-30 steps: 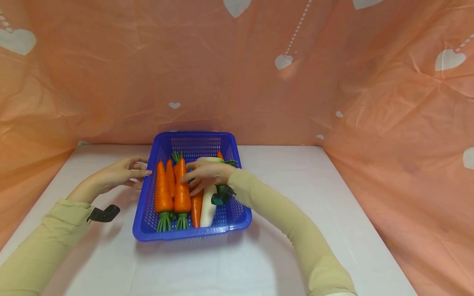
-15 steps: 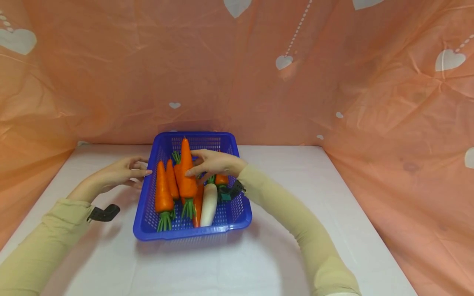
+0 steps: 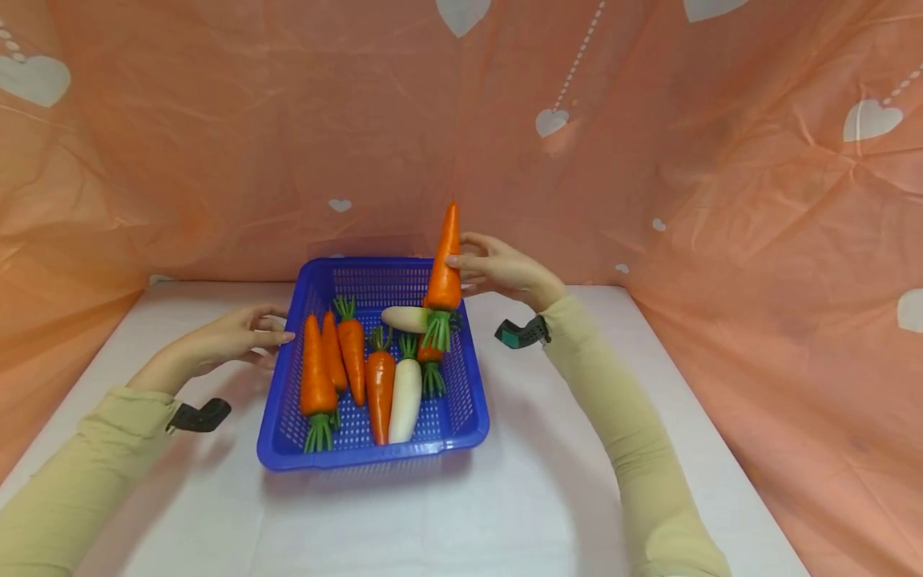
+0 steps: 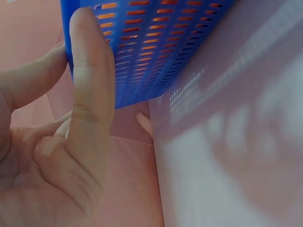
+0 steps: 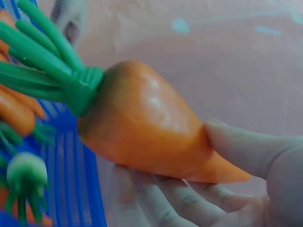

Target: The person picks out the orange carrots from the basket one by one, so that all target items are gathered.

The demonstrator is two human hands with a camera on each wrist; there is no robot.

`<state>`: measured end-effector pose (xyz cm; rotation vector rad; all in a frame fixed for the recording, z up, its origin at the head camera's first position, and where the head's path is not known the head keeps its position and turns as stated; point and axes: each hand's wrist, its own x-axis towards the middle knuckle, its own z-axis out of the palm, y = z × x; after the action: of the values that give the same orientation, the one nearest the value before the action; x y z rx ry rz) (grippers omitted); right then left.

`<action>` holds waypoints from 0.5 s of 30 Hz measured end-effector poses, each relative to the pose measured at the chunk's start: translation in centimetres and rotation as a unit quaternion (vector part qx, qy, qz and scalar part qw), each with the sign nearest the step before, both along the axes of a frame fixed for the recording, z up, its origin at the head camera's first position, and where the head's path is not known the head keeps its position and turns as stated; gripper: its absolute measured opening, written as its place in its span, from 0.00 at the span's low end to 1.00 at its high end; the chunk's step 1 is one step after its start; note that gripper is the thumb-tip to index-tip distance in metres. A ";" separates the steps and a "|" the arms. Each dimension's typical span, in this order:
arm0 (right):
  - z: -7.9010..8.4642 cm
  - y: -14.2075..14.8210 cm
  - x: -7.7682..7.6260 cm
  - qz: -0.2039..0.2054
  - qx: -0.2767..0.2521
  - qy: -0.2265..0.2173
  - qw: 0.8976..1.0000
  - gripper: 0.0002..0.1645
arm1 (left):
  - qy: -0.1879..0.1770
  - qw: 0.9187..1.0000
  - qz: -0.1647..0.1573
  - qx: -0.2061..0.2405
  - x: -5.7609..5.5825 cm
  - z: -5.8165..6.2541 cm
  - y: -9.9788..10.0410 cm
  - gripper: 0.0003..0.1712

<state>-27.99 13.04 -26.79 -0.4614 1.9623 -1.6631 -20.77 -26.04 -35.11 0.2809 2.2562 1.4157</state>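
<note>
Carrot (image 3: 442, 278), pinched in R hand (image 3: 508, 268) at upper ctr, should be held high w/ greens (image 3: 437, 331) clear of basket (image 3: 339, 460), touched mid-left by unclenched L hand (image 3: 234, 336).

one big carrot (image 3: 442, 280) now higher, farther right

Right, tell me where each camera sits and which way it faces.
Head view: worn on the head, facing forward and down at a blue perforated plastic basket of orange carrots and white elongated radishes; the left hand, right hand and beige-sleeved arms show.
Left wrist view: worn there, facing past the left hand toward the basket's outer wall.
Right wrist view: worn there, facing the right hand, which grips a large orange carrot with green stems.
Shared: the head and right wrist views both show this carrot.
</note>
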 end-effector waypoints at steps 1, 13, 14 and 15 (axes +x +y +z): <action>0.0 0.7 -0.2 -0.009 0.004 0.002 1.000 0.36 | -0.001 1.000 0.000 0.003 0.0 0.0 0.0 0.41; -6.6 7.7 -2.3 -0.139 0.035 -0.047 0.989 0.36 | 0.000 1.000 0.016 0.017 0.2 -0.4 -0.5 0.41; -7.3 8.0 -2.4 -0.144 0.042 -0.053 0.987 0.36 | -0.001 1.000 0.018 0.017 0.1 -0.4 -0.6 0.41; -8.1 8.2 -2.5 -0.148 0.049 -0.058 0.986 0.35 | -0.002 1.000 0.021 0.019 0.1 -0.4 -0.7 0.41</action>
<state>-30.47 21.28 -34.85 -0.0354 2.0910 -1.7147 -20.70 -26.70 -35.50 0.2449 2.2459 1.4799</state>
